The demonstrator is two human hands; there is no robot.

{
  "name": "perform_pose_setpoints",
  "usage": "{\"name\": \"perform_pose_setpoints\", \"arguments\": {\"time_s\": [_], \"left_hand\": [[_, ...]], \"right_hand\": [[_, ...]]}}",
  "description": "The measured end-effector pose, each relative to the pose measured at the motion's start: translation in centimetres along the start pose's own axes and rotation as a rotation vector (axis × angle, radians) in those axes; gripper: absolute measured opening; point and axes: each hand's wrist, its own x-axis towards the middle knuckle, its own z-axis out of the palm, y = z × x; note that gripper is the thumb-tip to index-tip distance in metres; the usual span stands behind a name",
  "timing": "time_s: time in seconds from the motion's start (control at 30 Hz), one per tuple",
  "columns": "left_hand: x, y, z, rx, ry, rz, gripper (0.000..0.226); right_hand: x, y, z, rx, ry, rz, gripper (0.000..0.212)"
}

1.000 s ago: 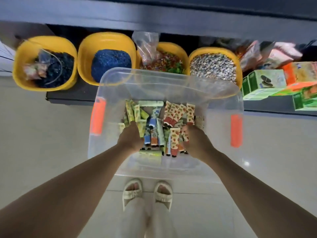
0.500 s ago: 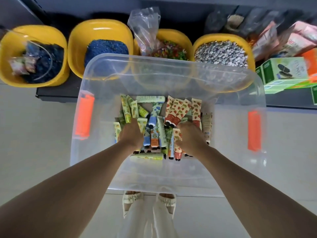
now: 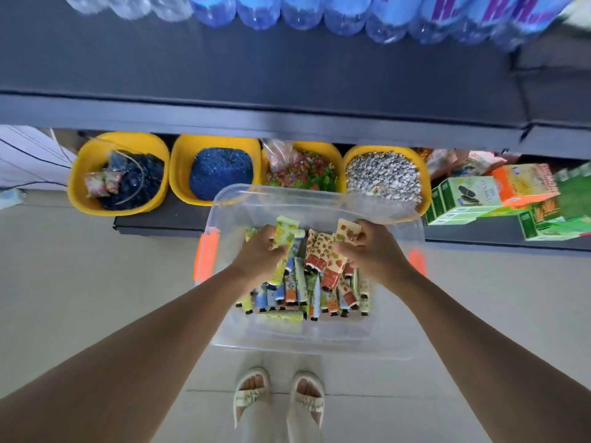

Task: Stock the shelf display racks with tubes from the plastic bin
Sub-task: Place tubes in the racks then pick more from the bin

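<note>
— Looking down into the clear plastic bin (image 3: 396,334), what do the hands have?

— Each one is curled round tubes. The left hand (image 3: 259,254) grips a yellow-green tube (image 3: 283,238), flat crimped end up and away from the person, cap end pointing down toward the pile. The right hand (image 3: 374,251) pinches a strawberry-print tube (image 3: 343,233) by its upper end, with at least one more of the same print beside it; how many it holds in all I cannot tell.

— And the rest of the tubes?

— A loose pile of tubes (image 3: 300,292) lies on the bin's floor under both hands, mostly caps toward the person: blue, orange, green and red prints. One pale yellow tube (image 3: 281,316) lies crosswise at the near edge of the pile.

— Where does the bin sit?

— On the light tiled floor (image 3: 80,282), just in front of the bottom shelf (image 3: 160,223), with orange latches (image 3: 206,255) on its two sides. The person's sandalled feet (image 3: 278,398) are just behind it.

— What is on that shelf?

— Four yellow tubs (image 3: 179,174) in a row; one holds blue granules, another grey-white pebbles. Green and orange boxes (image 3: 463,196) are stacked to the right. Blue bottles (image 3: 319,11) line the dark shelf above.
</note>
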Motion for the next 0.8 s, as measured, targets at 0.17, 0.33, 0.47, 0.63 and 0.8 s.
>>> {"name": "perform_pose_setpoints", "arguments": {"time_s": [0.17,0.33,0.47,0.63,0.8], "left_hand": [[-6.3,8.4,-6.4,-0.071,0.055,0.118,0.035],[-13.4,17.6,-12.3,-0.114,0.115,0.294,0.008],[-18.6,23.7,-16.6,-0.133,0.144,0.416,0.020],[-24.1,29.8,-21.1,-0.082,0.196,0.583,0.011],[-28.1,35.4,-24.1,-0.080,0.215,0.740,0.019]], "right_hand": [[-4.8,-10.4,-7.4,0.003,0.062,-0.124,0.041],[-9.8,-20.0,-14.1,-0.011,0.136,-0.244,0.030],[-14.7,-27.3,-18.0,-0.073,0.212,-0.346,0.054],[-20.0,-33.8,-22.2,-0.166,0.376,-0.453,0.039],[-24.4,-39.0,-26.7,-0.263,0.567,-0.530,0.023]]}}
